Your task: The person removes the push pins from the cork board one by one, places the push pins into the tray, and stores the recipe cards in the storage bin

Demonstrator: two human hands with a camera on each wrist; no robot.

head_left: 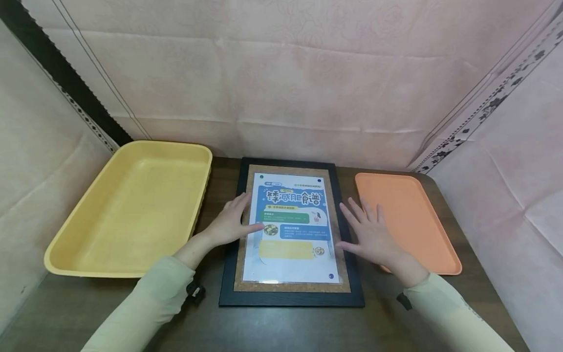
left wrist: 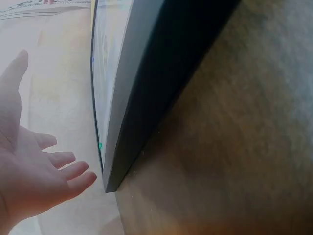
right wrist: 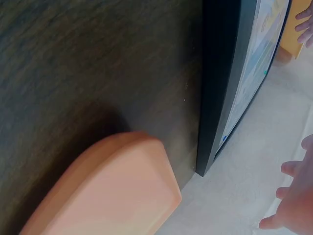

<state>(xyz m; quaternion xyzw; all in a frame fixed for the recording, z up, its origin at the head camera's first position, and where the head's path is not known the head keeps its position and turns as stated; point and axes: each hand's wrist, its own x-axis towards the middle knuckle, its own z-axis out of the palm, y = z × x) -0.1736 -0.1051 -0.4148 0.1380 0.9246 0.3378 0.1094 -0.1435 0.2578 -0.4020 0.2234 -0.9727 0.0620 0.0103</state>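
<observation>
A cork board [head_left: 343,281] in a black frame [head_left: 292,299] lies on the table between the hands. A blue and white printed poster [head_left: 286,271] is fixed on it, with small round pins at several corners. Over the left side of the frame hovers my left hand [head_left: 226,225], fingers spread and thumb reaching across the poster's edge. My right hand [head_left: 374,239] is spread over the right side, overlapping the orange tray [head_left: 411,215] in the head view. Both wrist views show the hands raised above the frame with nothing in them.
A large yellow tray [head_left: 136,215] stands at the left. The orange tray lies at the right, close to the table's edge. Pale cloth [head_left: 281,83] hangs behind and at both sides. Dark wooden table [head_left: 281,327] shows at the front.
</observation>
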